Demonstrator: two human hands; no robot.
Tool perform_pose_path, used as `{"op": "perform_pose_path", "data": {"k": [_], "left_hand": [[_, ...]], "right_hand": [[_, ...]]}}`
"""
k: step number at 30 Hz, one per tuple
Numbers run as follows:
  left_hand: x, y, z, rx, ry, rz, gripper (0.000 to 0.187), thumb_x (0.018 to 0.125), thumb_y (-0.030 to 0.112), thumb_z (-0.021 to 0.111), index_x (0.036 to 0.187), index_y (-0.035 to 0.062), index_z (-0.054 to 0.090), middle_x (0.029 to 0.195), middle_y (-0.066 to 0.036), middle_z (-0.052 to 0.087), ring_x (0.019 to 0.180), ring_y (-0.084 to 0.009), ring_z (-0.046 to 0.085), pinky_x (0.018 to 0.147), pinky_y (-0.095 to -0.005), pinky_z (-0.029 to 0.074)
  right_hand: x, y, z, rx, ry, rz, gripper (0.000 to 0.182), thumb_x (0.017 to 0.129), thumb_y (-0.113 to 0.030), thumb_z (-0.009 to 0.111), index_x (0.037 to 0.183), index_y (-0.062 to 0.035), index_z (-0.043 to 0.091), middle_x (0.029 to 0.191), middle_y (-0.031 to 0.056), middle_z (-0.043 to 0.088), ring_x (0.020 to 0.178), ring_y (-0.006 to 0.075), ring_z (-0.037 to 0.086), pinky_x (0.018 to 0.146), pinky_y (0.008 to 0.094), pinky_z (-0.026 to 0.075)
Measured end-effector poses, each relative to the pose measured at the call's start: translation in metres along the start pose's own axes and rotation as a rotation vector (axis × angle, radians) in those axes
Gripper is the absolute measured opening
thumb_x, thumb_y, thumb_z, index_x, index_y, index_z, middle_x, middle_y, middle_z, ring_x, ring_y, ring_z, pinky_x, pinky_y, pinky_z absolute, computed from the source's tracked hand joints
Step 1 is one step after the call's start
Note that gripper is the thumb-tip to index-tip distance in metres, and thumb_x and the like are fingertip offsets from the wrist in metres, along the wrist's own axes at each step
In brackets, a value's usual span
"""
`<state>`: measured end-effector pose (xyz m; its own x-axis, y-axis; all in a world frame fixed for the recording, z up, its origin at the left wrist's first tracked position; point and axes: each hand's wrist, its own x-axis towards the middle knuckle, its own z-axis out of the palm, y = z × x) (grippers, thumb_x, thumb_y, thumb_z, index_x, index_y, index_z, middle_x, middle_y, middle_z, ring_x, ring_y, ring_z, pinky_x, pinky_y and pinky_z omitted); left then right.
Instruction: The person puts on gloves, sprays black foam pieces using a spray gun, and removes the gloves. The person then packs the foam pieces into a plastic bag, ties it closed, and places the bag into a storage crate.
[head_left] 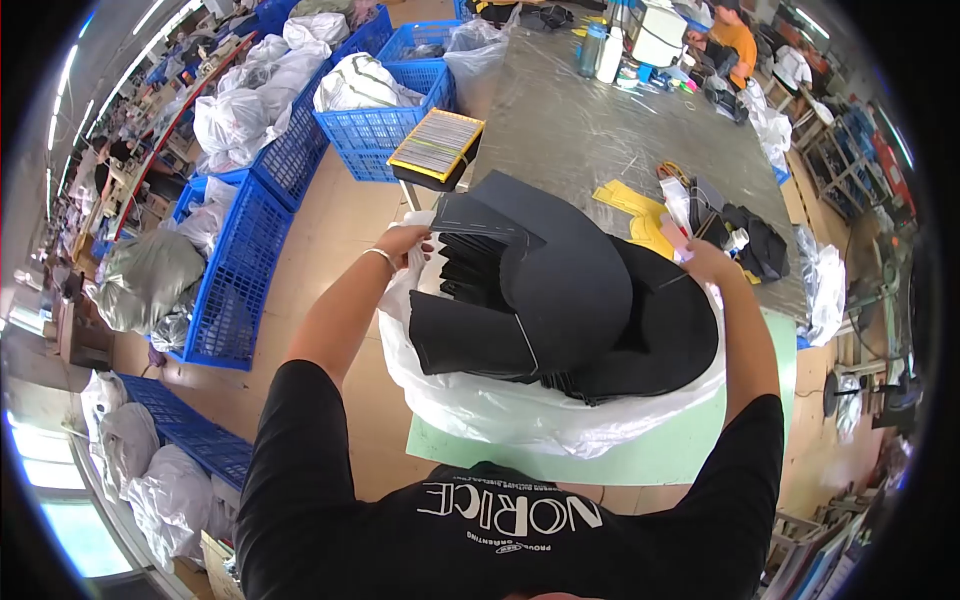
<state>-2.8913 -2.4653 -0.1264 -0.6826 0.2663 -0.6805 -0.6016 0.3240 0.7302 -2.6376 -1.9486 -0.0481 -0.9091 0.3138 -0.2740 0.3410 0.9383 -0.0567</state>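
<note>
A white plastic bag (520, 415) stands in front of me, filled with stacked black cut panels (575, 290). Curved panels lie across the top, and a tight row of panel edges (470, 270) shows at the left. My left hand (403, 245) is closed on the bag's rim at the upper left, beside the corner of a black panel. At the upper right, my right hand (708, 262) is closed at the bag's rim, next to the panels. Its fingertips are partly hidden. Under the bag is a pale green surface (640, 465).
A grey-topped table (545, 120) extends ahead, with yellow pieces (640, 215) and a black bundle (755, 245) near my right hand. Blue crates (225, 280) with bags line the left. A yellow-edged tray (437, 145) sits beside the table. A person in orange (735, 45) is at the far right.
</note>
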Motion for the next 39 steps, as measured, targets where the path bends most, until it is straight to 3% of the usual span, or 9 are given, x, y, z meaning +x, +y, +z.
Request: {"op": "perform_pose_path", "data": {"k": [6,12,16,21,28,29,32,36,39], "left_hand": [[0.007,0.022,0.011,-0.559,-0.07,0.569,0.032,0.093,0.026,0.046,0.113,0.0038,0.058,0.115,-0.008,0.059,0.109,-0.0197,0.053,0.095,-0.033,0.04],[-0.112,0.108,0.026,-0.618,-0.226,1.066,0.037,0.093,0.031,0.05,0.116,0.0016,0.053,0.121,-0.012,0.055,0.107,-0.0223,0.053,0.096,-0.0366,0.039],[-0.2,0.115,0.02,-0.586,-0.347,0.979,0.041,0.091,0.021,0.053,0.125,-0.002,0.047,0.113,-0.015,0.058,0.089,-0.0195,0.059,0.084,-0.0317,0.045],[-0.249,0.051,-0.017,-0.219,-0.328,0.755,0.051,0.081,0.019,0.064,0.12,-0.0082,0.045,0.062,-0.002,0.053,0.05,-0.0106,0.049,0.046,-0.0212,0.038],[-0.314,-0.018,-0.029,0.376,-0.657,0.571,0.008,0.078,0.003,0.062,0.084,-0.0015,0.064,0.07,-0.008,0.061,0.064,-0.0133,0.058,0.061,-0.0281,0.044],[-0.321,-0.024,-0.035,0.157,-0.627,0.646,0.007,0.081,0.006,0.06,0.08,-0.0008,0.062,0.063,-0.008,0.06,0.058,-0.0146,0.058,0.06,-0.0292,0.045],[-0.344,0.0,-0.036,-0.348,-0.539,0.838,0.028,0.094,0.021,0.05,0.076,0.0005,0.053,0.045,-0.005,0.051,0.037,-0.0158,0.051,0.05,-0.031,0.046],[-0.351,0.022,-0.029,-0.468,-0.534,0.776,0.027,0.097,0.023,0.041,0.099,-0.0039,0.044,0.053,-0.004,0.046,0.041,-0.0142,0.046,0.051,-0.0323,0.048],[-0.363,0.03,-0.021,-0.445,-0.564,0.741,0.031,0.098,0.025,0.036,0.105,-0.0044,0.043,0.056,-0.005,0.045,0.046,-0.0153,0.049,0.054,-0.0336,0.05]], "right_hand": [[0.028,-0.041,0.017,0.095,0.151,0.255,0.031,0.079,-0.02,0.05,0.094,0.0035,0.062,0.098,0.025,0.062,0.097,0.0383,0.059,0.084,0.0425,0.046],[0.012,0.054,-0.001,0.193,0.726,0.273,0.03,0.079,-0.016,0.046,0.09,0.0066,0.063,0.083,0.0234,0.064,0.082,0.0381,0.061,0.075,0.0436,0.047],[-0.127,-0.035,-0.112,0.516,0.972,0.34,0.031,0.078,-0.009,0.05,0.105,-0.0048,0.066,0.086,0.0073,0.066,0.074,0.016,0.059,0.069,0.0294,0.046],[-0.217,-0.074,-0.118,0.151,0.707,0.374,0.041,0.076,-0.004,0.059,0.116,0.0005,0.054,0.092,0.0164,0.063,0.082,0.0262,0.061,0.073,0.0323,0.047],[-0.303,-0.021,-0.013,0.329,0.203,0.461,0.035,0.075,-0.009,0.056,0.109,0.0021,0.058,0.088,0.0176,0.064,0.079,0.0314,0.063,0.073,0.0363,0.049],[-0.314,-0.024,-0.008,0.886,0.115,0.695,0.03,0.077,-0.012,0.057,0.102,0.0037,0.061,0.092,0.0115,0.064,0.088,0.0248,0.061,0.08,0.0333,0.047],[-0.326,-0.046,-0.015,1.313,0.54,0.465,0.03,0.079,-0.016,0.059,0.103,0.0029,0.061,0.098,0.01,0.062,0.099,0.0207,0.057,0.088,0.0311,0.044],[-0.298,-0.072,-0.006,0.556,0.491,0.241,0.033,0.084,-0.022,0.059,0.106,0.002,0.058,0.092,0.0125,0.063,0.095,0.0203,0.058,0.086,0.0308,0.043],[-0.286,-0.072,0.004,0.654,0.364,0.353,0.033,0.087,-0.026,0.056,0.105,0.0009,0.057,0.084,0.0108,0.064,0.08,0.02,0.06,0.077,0.0311,0.046]]}}
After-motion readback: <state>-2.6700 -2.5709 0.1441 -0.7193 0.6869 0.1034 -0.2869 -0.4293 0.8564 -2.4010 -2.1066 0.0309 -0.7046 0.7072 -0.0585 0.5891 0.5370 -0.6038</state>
